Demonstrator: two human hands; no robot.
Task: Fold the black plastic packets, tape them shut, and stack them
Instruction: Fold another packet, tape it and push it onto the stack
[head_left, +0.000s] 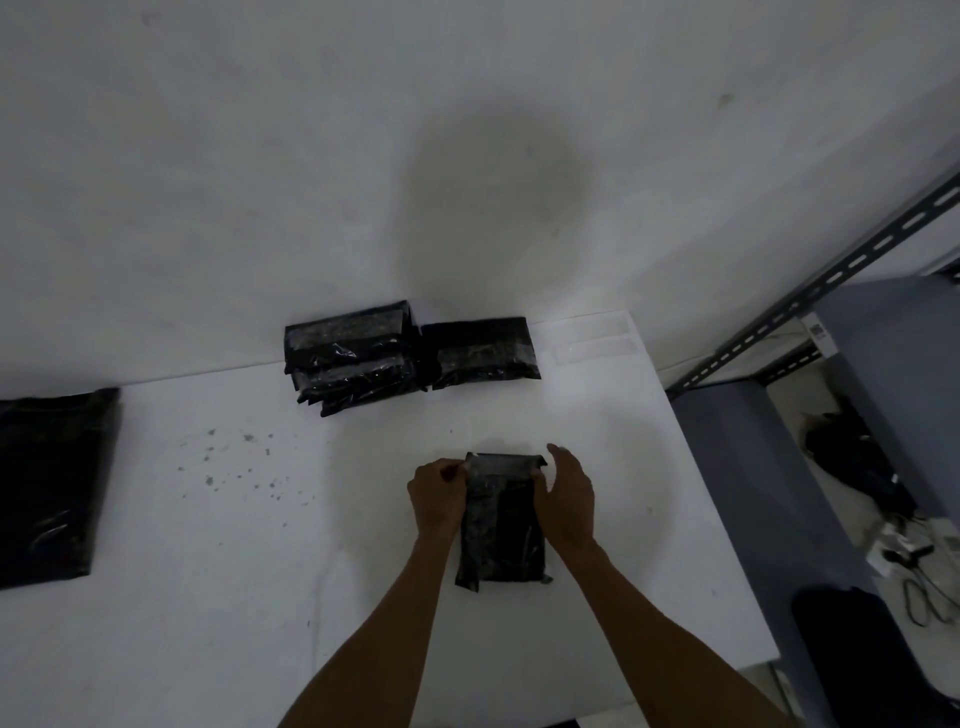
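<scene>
While flat — packet (501, 525) against left hand (439, 499)

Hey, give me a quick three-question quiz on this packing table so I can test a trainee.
1. True or false: the folded packet nearest the person lies on top of the stack of taped packets.
2. Where are the clear tape strips? A: at the far right corner of the white table. B: along its near edge. C: on top of the stack.
3. Fill in: the single taped packet lies directly to the ___ of the stack.
Key: 1 false, it lies by itself on the table. 2 A. 3 right.
</scene>
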